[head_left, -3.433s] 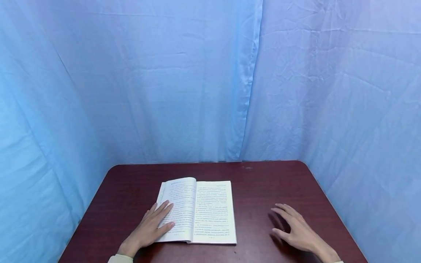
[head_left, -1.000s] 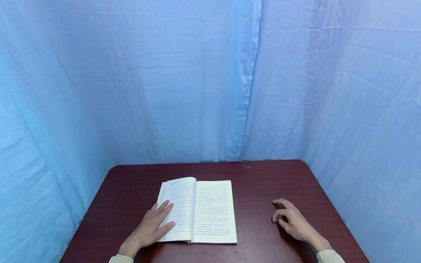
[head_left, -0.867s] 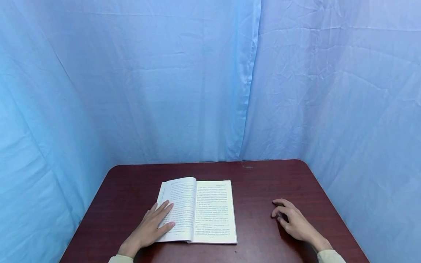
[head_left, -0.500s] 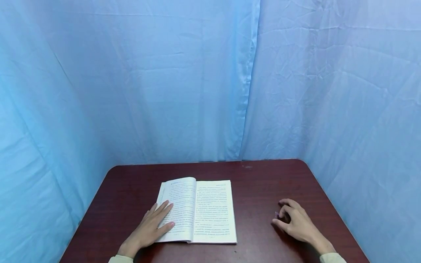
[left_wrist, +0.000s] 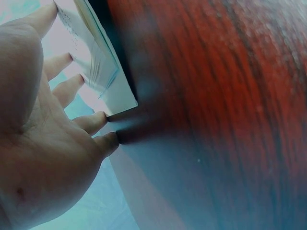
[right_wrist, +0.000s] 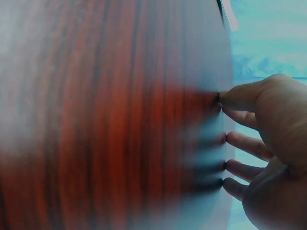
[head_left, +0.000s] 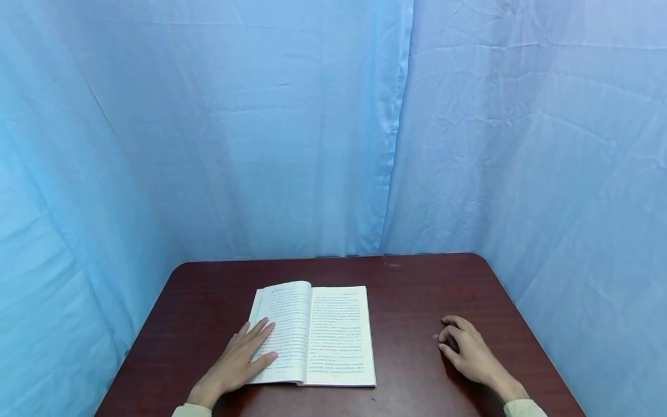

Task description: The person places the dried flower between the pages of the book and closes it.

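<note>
A book [head_left: 337, 336] with printed pages lies spread open on the dark red table, its left page bulging near the spine. My left hand [head_left: 237, 359] rests on the left page with the fingers spread. The left wrist view shows some fingertips on the book [left_wrist: 112, 88] and the outer ones past its edge, by the table. To the right of the book and apart from it, my right hand [head_left: 471, 354] has its fingers loosely bent and fingertips on the table. Just left of those fingertips is a tiny pale purple spot [head_left: 436, 336], too small to identify.
The dark red wood-grain table [head_left: 406, 301] has rounded far corners. Blue cloth [head_left: 292, 145] hangs behind it and along both sides. A faint pale mark [head_left: 392, 265] lies near the table's far edge.
The right hand's fingers have bent more than at first, and its thumb and index finger have shifted slightly. The purple spot now shows beside them. Left hand and book stay put.
</note>
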Available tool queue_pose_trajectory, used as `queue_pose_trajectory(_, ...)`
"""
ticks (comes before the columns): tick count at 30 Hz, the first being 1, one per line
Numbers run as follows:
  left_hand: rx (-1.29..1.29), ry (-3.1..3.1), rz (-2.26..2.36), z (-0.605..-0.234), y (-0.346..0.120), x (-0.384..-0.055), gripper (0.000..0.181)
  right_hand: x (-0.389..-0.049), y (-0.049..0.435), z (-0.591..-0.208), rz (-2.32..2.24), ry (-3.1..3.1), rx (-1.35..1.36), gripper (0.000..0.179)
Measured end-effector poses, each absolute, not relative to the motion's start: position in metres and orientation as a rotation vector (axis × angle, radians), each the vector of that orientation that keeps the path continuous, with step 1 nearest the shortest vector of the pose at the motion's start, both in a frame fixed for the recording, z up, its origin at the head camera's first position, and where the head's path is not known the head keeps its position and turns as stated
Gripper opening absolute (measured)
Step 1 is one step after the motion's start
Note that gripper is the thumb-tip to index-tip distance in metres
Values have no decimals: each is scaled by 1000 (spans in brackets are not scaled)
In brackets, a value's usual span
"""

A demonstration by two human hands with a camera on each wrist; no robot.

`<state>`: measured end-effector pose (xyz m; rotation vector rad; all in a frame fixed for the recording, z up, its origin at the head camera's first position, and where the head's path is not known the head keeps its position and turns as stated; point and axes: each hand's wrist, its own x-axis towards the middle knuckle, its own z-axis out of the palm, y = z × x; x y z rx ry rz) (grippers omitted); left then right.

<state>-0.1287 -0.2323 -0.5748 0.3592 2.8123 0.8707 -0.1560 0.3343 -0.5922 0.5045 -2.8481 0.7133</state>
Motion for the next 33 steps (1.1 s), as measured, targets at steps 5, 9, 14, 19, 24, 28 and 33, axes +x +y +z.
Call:
queue_pose_trajectory(5,362,2816,867,-576,-233,-129,75,-156,337,-590,729,-2870,494,21)
queue_pose_trajectory(9,358,2809,870,-576,-233,-129,75,-153,339,-590,725,-2892,442,21)
queue_pose_trajectory(14,355,2810,866,-576,-232,-129,75,-152,342,-592,678,-2884,436,28)
queue_pose_trajectory(19,360,2820,855,-575,-232,-129,75,-153,343,-594,667,-2863,459,31)
queue_pose_trajectory(24,357,2819,860,-575,-232,-129,75,-153,343,-595,679,-2864,461,32)
queue_pose_trajectory(28,356,2815,860,-575,-231,-129,76,-153,342,-594,683,-2881,456,31)
queue_pose_trajectory(33,350,2803,868,-575,-232,-130,76,-154,340,-594,634,-2882,464,31)
